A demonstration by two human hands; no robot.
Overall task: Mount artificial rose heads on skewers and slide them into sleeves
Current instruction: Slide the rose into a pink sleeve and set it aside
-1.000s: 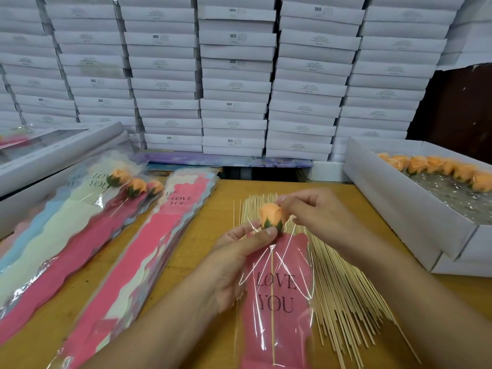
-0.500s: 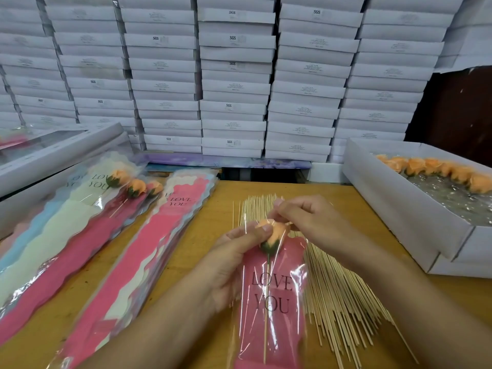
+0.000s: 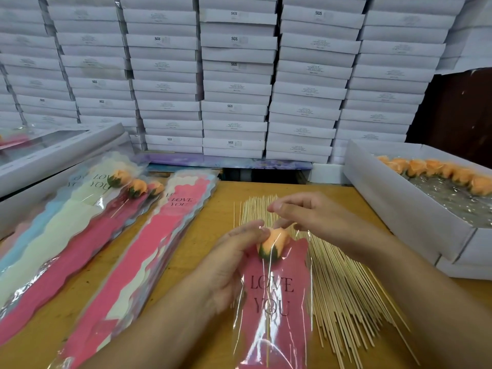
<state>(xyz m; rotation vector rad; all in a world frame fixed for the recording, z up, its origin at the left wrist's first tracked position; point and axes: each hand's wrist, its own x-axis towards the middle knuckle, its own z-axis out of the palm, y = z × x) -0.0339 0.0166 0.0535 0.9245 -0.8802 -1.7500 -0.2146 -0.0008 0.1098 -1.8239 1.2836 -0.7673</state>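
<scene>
Rose (image 3: 272, 243) sits at sleeve (image 3: 274, 296) mouth above worktop (image 3: 207, 209). Left hand (image 3: 229, 262) grasps sleeve; right hand (image 3: 308, 217) grip loose above the rose. Petals soft, film slippery; hold the skewer (image 3: 268, 334).

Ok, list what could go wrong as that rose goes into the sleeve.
1. The left hand pinches the rose at the sleeve mouth; the squeeze may crush petals.
2. The thin skewer could pierce the clear film.
3. The right hand hovers over loose skewers and may scatter them.
</scene>
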